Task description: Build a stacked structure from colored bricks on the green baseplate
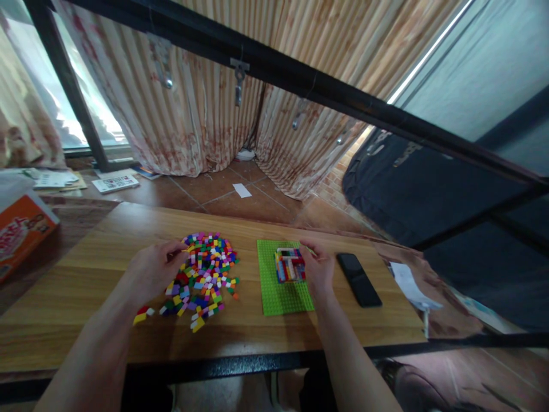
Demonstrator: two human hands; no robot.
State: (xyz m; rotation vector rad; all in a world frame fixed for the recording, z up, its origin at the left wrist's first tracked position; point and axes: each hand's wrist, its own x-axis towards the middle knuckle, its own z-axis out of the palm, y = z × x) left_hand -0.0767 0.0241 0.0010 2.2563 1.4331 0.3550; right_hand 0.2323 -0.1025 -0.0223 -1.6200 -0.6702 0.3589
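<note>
A heap of small colourful toy bricks [208, 269] is spread over the left middle of the wooden table. At its upper left edge my left hand [156, 269] has thumb and fingers brought together; whatever may be between them is too small to name. On a green studded baseplate [268, 297] stands a low boxy structure of toy bricks [289, 269], with several colours in its walls and inside. My right hand [318, 268] is curled against the structure's right side, fingertips at its upper right corner. That side is partly hidden by the hand.
A black phone [359, 279] lies right of the baseplate on the wooden table [240, 337]. White paper [412, 286] is beyond the table's right end. An orange box [26, 232] stands at far left. A dark metal bar [274, 66] crosses above, before striped curtains [189, 114].
</note>
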